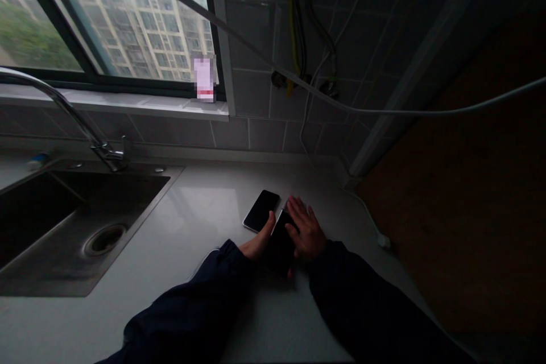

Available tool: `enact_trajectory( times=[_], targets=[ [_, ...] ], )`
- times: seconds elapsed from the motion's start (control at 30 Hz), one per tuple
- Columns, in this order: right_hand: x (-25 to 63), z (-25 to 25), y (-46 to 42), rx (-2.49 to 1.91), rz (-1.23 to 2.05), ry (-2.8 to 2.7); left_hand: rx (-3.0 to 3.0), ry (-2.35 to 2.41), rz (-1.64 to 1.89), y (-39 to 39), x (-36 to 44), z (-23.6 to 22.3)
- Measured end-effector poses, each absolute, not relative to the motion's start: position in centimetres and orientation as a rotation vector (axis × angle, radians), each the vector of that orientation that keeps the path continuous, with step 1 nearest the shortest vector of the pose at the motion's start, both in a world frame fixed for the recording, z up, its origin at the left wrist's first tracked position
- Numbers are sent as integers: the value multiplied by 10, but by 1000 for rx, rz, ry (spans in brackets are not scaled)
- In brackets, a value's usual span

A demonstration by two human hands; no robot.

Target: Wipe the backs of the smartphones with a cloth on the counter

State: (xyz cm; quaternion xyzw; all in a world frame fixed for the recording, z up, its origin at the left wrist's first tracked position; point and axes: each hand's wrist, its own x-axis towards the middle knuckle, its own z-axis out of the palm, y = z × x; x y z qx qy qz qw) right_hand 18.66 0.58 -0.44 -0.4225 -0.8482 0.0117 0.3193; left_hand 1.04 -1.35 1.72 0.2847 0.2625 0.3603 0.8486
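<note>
Two dark phones are on the white counter (200, 222). One black phone (261, 210) lies flat by itself, screen up. The other, a larger dark phone (280, 247), is held just in front of it. My left hand (259, 240) grips its left edge with the thumb up along the side. My right hand (303, 230) rests on its right edge, fingers stretched over the screen. Both sleeves are dark blue.
A steel sink (63, 227) with a drain and a curved tap (63, 108) fills the left. A window sill (111, 103) runs behind it. A white cable (367, 210) trails along the counter's right side to a plug. Tiled wall and pipes stand behind.
</note>
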Motion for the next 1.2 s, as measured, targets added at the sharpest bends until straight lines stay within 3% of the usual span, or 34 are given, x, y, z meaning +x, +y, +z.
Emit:
enact_trajectory(
  times=[0.33, 0.9, 1.2],
  targets=[
    [181, 8, -8, -855, 52, -2426, 599, 540, 836, 0, 8, 3],
    [186, -4, 2, -1127, 64, -2197, 663, 506, 770, -10, 6, 14],
    [181, 5, -8, -893, 123, -2385, 674, 521, 811, -2, 6, -5]
  ],
)
